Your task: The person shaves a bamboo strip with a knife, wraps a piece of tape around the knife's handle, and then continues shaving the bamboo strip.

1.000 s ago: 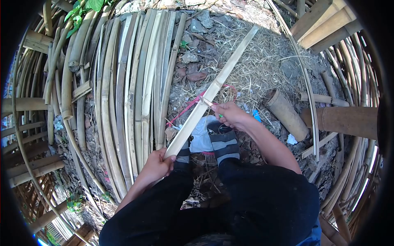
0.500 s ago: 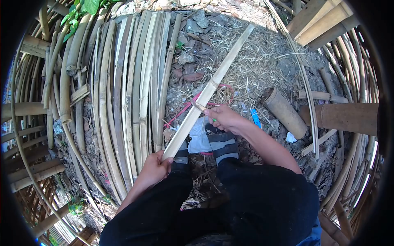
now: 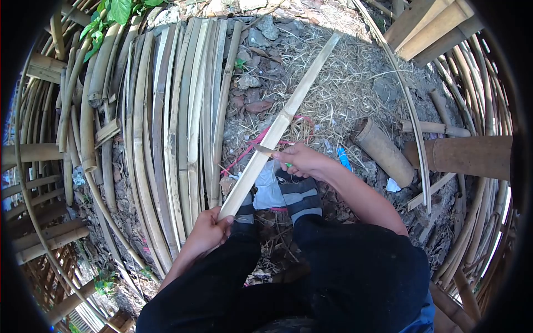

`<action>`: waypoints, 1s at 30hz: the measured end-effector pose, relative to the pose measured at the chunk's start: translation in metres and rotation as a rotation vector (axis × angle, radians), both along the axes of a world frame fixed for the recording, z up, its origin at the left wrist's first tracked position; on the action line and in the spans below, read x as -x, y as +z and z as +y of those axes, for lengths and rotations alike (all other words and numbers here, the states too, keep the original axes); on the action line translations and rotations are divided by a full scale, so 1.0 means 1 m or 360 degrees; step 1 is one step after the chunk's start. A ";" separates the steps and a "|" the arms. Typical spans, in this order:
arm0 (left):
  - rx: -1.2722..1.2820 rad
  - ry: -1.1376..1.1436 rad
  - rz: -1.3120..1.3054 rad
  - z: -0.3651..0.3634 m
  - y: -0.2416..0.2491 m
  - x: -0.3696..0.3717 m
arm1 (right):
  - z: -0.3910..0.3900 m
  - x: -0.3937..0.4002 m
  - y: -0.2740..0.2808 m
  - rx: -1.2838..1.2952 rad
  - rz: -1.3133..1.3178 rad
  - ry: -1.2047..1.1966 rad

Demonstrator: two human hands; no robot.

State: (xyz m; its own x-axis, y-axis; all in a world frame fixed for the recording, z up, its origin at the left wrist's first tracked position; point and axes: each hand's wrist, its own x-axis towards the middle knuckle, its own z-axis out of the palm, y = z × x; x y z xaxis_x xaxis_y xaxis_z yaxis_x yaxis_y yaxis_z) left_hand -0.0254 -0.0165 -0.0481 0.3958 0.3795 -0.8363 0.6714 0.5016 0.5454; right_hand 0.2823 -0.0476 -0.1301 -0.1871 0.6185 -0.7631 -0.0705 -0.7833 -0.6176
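Note:
A long split bamboo strip [image 3: 293, 105] slants up and away to the right, its pale inner face upward. My left hand [image 3: 209, 230] is closed round its near end, thumb on top. In my right hand [image 3: 302, 160] is a knife [image 3: 265, 150], its handle mostly hidden by the fingers, with a bit of green showing. The blade lies across the strip below the node. Under the strip, between my feet, is a white piece of sheet or cloth [image 3: 268, 187]. Pink twine [image 3: 244, 152] runs on the ground behind the strip.
Split bamboo strips [image 3: 183, 122] lie side by side on the left. A short bamboo tube [image 3: 385, 152] rests on the right, near a thick bamboo pole [image 3: 466, 157]. Dry shavings [image 3: 344, 83] cover the ground ahead. A blue scrap [image 3: 344, 159] lies by my right forearm.
The knife has turned, so more of its blade shows, lying across the strip toward the left. My right hand has shifted very slightly. The strip and left hand stay nearly where they were.

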 end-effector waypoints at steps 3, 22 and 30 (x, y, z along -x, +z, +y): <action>-0.0009 0.0035 -0.0020 0.000 -0.001 -0.001 | 0.006 -0.008 0.005 0.0001 -0.0090 -0.0030; -0.0110 -0.0026 0.0004 0.002 -0.002 -0.001 | 0.025 -0.049 -0.008 -0.0154 -0.0376 -0.0423; -0.0069 0.0017 -0.0015 0.002 -0.003 0.002 | 0.008 -0.024 0.022 -0.0959 -0.2010 -0.0038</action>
State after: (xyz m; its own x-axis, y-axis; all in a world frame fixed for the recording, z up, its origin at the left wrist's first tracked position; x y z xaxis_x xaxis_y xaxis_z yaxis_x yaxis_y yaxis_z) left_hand -0.0275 -0.0149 -0.0515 0.3992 0.4196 -0.8152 0.6610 0.4845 0.5730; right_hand 0.3061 -0.0395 -0.1081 0.4336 0.9007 -0.0250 0.7694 -0.3846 -0.5101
